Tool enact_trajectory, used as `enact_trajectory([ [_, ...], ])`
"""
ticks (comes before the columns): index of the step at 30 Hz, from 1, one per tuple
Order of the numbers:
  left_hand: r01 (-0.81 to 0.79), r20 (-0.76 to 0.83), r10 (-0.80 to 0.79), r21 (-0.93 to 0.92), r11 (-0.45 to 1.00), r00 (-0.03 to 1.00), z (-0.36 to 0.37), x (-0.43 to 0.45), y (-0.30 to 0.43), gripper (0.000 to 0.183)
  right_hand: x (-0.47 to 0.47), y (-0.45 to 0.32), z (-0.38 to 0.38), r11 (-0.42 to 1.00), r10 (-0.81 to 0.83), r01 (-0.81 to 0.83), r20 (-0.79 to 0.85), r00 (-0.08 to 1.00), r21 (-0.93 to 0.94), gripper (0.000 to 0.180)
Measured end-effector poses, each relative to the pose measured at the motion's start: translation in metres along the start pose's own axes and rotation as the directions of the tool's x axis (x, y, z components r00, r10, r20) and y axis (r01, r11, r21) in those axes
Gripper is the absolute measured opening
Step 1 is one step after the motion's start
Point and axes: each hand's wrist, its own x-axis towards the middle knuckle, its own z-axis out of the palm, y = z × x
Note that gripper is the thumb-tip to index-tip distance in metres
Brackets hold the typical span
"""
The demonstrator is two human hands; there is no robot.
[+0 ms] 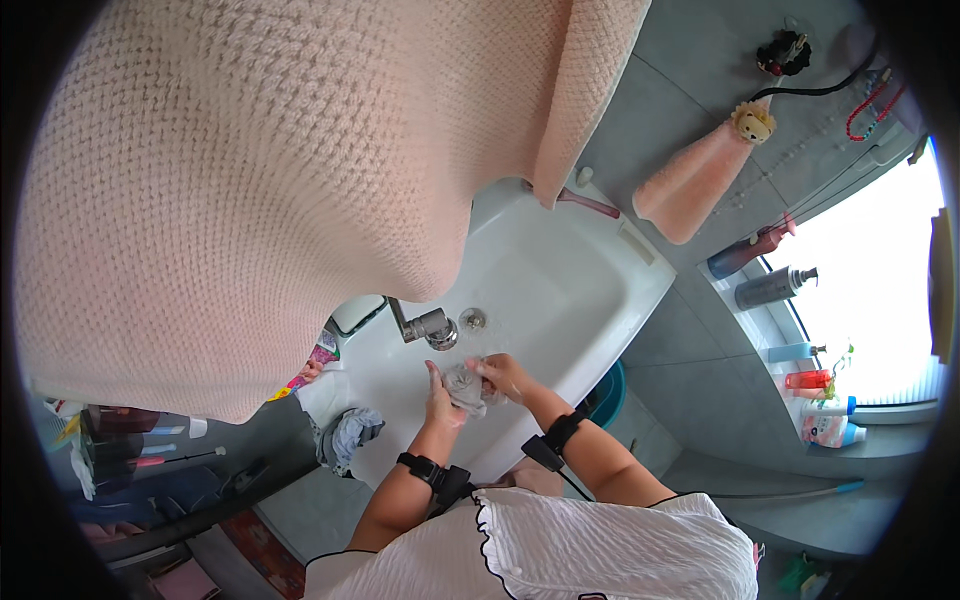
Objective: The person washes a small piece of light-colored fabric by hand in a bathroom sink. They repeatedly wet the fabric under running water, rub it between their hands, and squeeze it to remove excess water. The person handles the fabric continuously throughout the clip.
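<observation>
Over the near part of a white sink [555, 277], my left hand [442, 401] and my right hand [501, 376] hold a wet, bunched grey-white cloth [465, 386] between them. The left palm supports it from one side, fingers pointing up. My right fingers grip its other side, and suds show on the skin. Just beyond the cloth is a chrome faucet [431, 328], with the round metal drain [472, 319] beside it. Part of the cloth is hidden by my fingers.
A large pink knitted towel [300, 187] hangs across the upper left, covering part of the sink. Crumpled grey clothes [349, 439] lie on the sink's left edge, near a soap box [356, 313]. A teal basin [606, 396] stands below right. Bottles [772, 287] line the windowsill.
</observation>
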Motion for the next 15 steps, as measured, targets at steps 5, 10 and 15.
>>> enact_trajectory([
  [5, -0.145, -0.155, 0.186, 0.242, 0.959, 0.97, -0.008, 0.008, -0.001, 0.057, 0.002, 0.03, 0.016, 0.993, -0.113, 0.097, -0.257, 0.96, -0.073, 0.043],
  [10, -0.079, -0.158, 0.123, 0.257, 0.963, 0.98, -0.013, 0.009, -0.01, 0.04, -0.029, -0.002, 0.085, 0.47, -0.742, 0.424, -0.086, 0.665, -0.774, 0.028],
  [15, 0.074, -0.32, -0.004, 0.206, 0.976, 0.947, 0.024, -0.011, -0.011, 0.032, 0.012, -0.006, 0.053, 0.702, -0.46, 0.038, -0.412, 0.787, -0.711, 0.023],
])
